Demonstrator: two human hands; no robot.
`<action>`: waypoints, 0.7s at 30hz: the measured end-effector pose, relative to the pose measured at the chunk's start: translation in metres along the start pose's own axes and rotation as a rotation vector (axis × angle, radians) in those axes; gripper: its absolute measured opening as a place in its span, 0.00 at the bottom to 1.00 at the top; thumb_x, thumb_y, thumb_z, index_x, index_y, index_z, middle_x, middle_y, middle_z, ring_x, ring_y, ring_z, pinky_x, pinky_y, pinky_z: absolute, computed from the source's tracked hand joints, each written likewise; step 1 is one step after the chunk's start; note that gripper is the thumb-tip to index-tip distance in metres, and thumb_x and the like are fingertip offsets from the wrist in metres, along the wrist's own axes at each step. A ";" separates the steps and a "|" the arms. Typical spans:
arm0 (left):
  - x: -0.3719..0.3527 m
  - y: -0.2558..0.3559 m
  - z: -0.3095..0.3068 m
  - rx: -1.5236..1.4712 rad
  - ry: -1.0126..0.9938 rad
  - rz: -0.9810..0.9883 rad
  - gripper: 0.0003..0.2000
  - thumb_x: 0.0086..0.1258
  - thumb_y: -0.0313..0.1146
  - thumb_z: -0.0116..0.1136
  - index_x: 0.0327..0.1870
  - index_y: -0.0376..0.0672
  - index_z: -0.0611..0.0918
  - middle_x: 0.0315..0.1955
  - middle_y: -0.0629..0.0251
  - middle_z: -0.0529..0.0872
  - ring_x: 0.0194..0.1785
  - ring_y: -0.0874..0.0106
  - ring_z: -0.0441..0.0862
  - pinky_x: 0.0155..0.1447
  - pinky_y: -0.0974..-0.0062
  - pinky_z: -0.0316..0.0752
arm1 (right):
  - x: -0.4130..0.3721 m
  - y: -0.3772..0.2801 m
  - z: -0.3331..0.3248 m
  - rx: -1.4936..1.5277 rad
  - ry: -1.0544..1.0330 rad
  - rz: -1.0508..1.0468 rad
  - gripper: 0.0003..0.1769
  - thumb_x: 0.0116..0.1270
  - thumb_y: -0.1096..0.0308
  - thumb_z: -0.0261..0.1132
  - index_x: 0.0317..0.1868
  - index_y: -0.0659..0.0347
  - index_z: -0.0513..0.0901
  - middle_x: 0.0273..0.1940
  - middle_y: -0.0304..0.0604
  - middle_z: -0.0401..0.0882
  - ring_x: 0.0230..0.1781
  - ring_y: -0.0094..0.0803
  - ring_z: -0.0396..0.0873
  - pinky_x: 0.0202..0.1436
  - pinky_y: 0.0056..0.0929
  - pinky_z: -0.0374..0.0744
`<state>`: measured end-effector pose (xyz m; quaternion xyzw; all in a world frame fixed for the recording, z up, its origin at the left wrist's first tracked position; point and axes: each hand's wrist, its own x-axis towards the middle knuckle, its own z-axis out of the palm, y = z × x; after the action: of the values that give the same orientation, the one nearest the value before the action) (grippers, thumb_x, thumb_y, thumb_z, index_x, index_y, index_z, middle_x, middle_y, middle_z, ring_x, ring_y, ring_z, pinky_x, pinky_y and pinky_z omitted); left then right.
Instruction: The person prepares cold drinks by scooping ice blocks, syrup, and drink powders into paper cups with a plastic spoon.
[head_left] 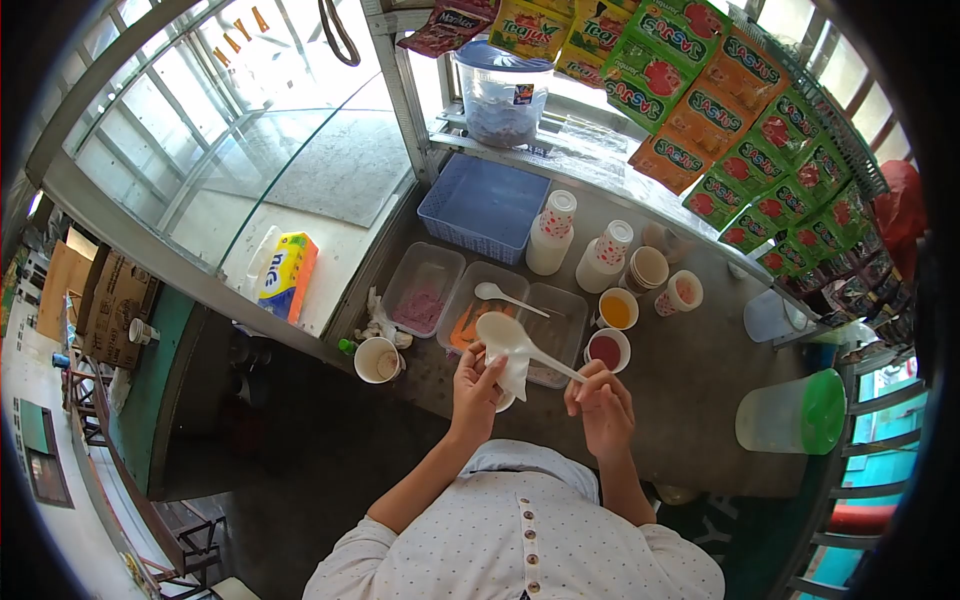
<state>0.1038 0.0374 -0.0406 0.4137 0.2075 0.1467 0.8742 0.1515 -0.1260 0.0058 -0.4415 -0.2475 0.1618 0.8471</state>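
Observation:
My right hand (pixel 602 405) is closed on the handle of a large white spoon (pixel 545 357), its bowl pointing up and left. My left hand (pixel 476 392) pinches a white tissue (pixel 515 376) against the spoon's bowl. Below the tissue, the pale rim of what looks like a cup (pixel 506 402) partly shows. Just beyond my hands stand clear tubs: one with pink powder (pixel 420 303), one with orange powder (pixel 466 325), and a third tub (pixel 565 318) partly hidden by the spoon. A smaller white spoon (pixel 497 294) lies across the tubs.
Cups of orange liquid (pixel 617 311) and red liquid (pixel 607 350) stand right of the tubs. Behind are stacked paper cups (pixel 551 235) and a blue basket (pixel 480 212). A green-lidded container (pixel 785 415) is at right, a paper cup (pixel 378 360) at left. Sachets (pixel 700 115) hang above.

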 end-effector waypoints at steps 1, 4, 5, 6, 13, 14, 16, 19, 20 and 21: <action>-0.002 0.001 -0.002 -0.091 -0.025 -0.026 0.14 0.71 0.33 0.48 0.54 0.37 0.69 0.44 0.59 0.80 0.46 0.71 0.81 0.48 0.72 0.79 | -0.001 0.003 0.001 0.055 -0.016 0.045 0.24 0.75 0.54 0.45 0.35 0.66 0.76 0.34 0.42 0.69 0.30 0.26 0.69 0.36 0.23 0.67; -0.005 0.009 -0.009 -0.299 -0.047 -0.161 0.14 0.71 0.31 0.47 0.55 0.38 0.68 0.48 0.58 0.79 0.50 0.68 0.80 0.52 0.69 0.78 | -0.002 0.015 0.002 0.105 0.029 0.077 0.25 0.75 0.52 0.44 0.35 0.66 0.76 0.34 0.42 0.68 0.31 0.26 0.68 0.35 0.23 0.67; -0.006 0.012 -0.011 -0.415 -0.044 -0.271 0.14 0.70 0.29 0.46 0.55 0.38 0.68 0.50 0.57 0.78 0.52 0.67 0.79 0.54 0.67 0.77 | -0.002 0.018 0.001 0.105 0.028 0.078 0.25 0.75 0.52 0.44 0.35 0.66 0.76 0.34 0.42 0.68 0.31 0.26 0.68 0.35 0.23 0.67; -0.007 0.014 -0.011 -0.416 -0.042 -0.269 0.14 0.70 0.29 0.46 0.55 0.38 0.68 0.50 0.57 0.78 0.52 0.67 0.79 0.54 0.67 0.77 | -0.001 0.020 0.000 0.108 0.044 0.075 0.25 0.75 0.52 0.44 0.34 0.66 0.76 0.34 0.42 0.69 0.31 0.26 0.68 0.35 0.23 0.67; -0.012 0.026 -0.006 -0.413 -0.208 -0.251 0.20 0.66 0.24 0.52 0.60 0.37 0.66 0.48 0.58 0.79 0.47 0.71 0.82 0.48 0.76 0.82 | 0.002 0.029 -0.006 0.070 0.105 0.061 0.26 0.75 0.51 0.44 0.33 0.65 0.76 0.33 0.41 0.69 0.30 0.25 0.67 0.34 0.23 0.66; -0.012 0.026 -0.006 -0.415 -0.225 -0.269 0.22 0.66 0.23 0.54 0.61 0.38 0.66 0.47 0.59 0.80 0.45 0.72 0.83 0.48 0.76 0.82 | 0.002 0.029 -0.006 0.070 0.105 0.062 0.26 0.75 0.51 0.44 0.33 0.65 0.76 0.33 0.41 0.69 0.30 0.25 0.67 0.34 0.23 0.66; -0.012 0.023 -0.009 -0.449 -0.265 -0.271 0.22 0.65 0.23 0.55 0.60 0.37 0.66 0.47 0.59 0.80 0.46 0.71 0.83 0.47 0.76 0.82 | 0.003 0.030 -0.006 0.055 0.098 0.054 0.26 0.75 0.51 0.43 0.33 0.65 0.76 0.33 0.41 0.69 0.30 0.25 0.67 0.34 0.23 0.67; -0.012 0.020 -0.015 -0.437 -0.328 -0.256 0.23 0.65 0.24 0.57 0.60 0.37 0.65 0.47 0.59 0.80 0.47 0.70 0.83 0.47 0.76 0.82 | 0.002 0.030 -0.004 -0.030 0.102 0.020 0.26 0.75 0.51 0.43 0.34 0.65 0.76 0.33 0.42 0.70 0.30 0.24 0.67 0.35 0.22 0.67; -0.012 0.021 -0.015 -0.391 -0.351 -0.239 0.24 0.65 0.25 0.58 0.60 0.37 0.65 0.46 0.59 0.80 0.48 0.70 0.82 0.48 0.76 0.82 | 0.002 0.029 -0.003 -0.030 0.102 0.021 0.26 0.75 0.51 0.43 0.34 0.65 0.76 0.33 0.42 0.70 0.30 0.24 0.67 0.35 0.22 0.67; -0.013 0.021 -0.013 -0.391 -0.350 -0.239 0.24 0.65 0.25 0.58 0.60 0.37 0.65 0.46 0.59 0.80 0.48 0.70 0.82 0.48 0.76 0.82 | 0.002 0.027 0.000 -0.084 0.091 0.013 0.26 0.75 0.51 0.43 0.33 0.65 0.77 0.33 0.42 0.70 0.29 0.24 0.67 0.35 0.22 0.67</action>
<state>0.0847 0.0527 -0.0285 0.2288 0.0684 0.0062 0.9711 0.1519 -0.1103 -0.0163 -0.4852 -0.2123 0.1366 0.8372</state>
